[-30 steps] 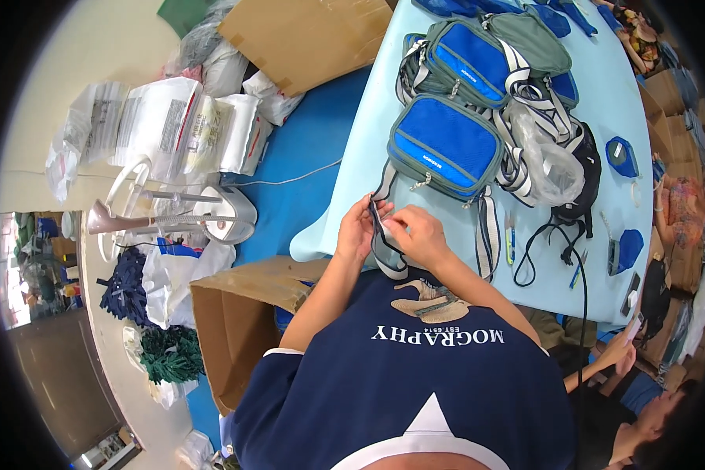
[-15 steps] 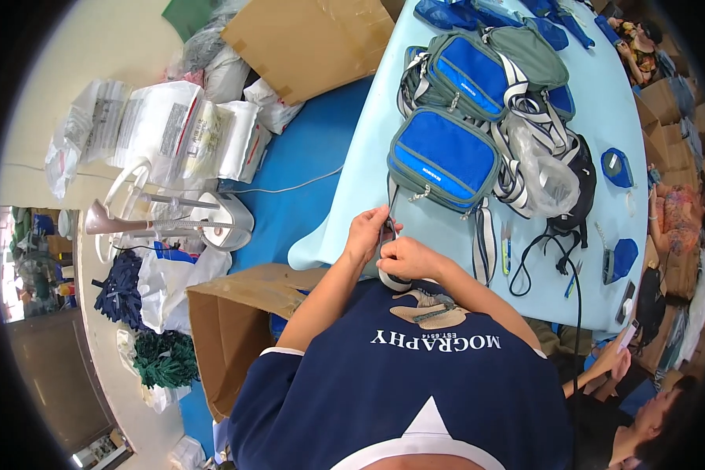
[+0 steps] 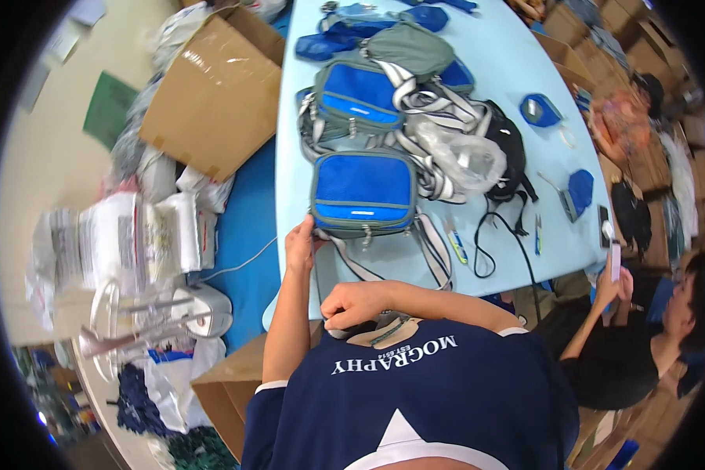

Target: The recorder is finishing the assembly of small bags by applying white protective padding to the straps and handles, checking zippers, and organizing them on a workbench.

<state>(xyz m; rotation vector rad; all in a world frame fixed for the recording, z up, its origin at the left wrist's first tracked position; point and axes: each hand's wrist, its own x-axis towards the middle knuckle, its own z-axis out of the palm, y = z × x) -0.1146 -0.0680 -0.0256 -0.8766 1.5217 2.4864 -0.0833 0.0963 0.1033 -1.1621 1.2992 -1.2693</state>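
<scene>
Blue-grey bag (image 3: 364, 182), seemingly being steadied, calls for even support next: your left hand (image 3: 299, 244) touches its near-left corner, grip unclear; your right hand (image 3: 359, 302), below it, looks clenched.

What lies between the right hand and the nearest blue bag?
In the head view, a striped strap, with pale blue tabletop showing between it and the bag.

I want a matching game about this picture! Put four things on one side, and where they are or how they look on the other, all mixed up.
Things:
1. left hand
2. right hand
3. nearest bag
4. crumpled plastic

Matches:
A. see-through, next to the black bag
B. blue front with grey edges
C. at the nearest bag's lower left corner
D. curled up, in front of the navy shirt

Pairs: 1-C, 2-D, 3-B, 4-A
</scene>
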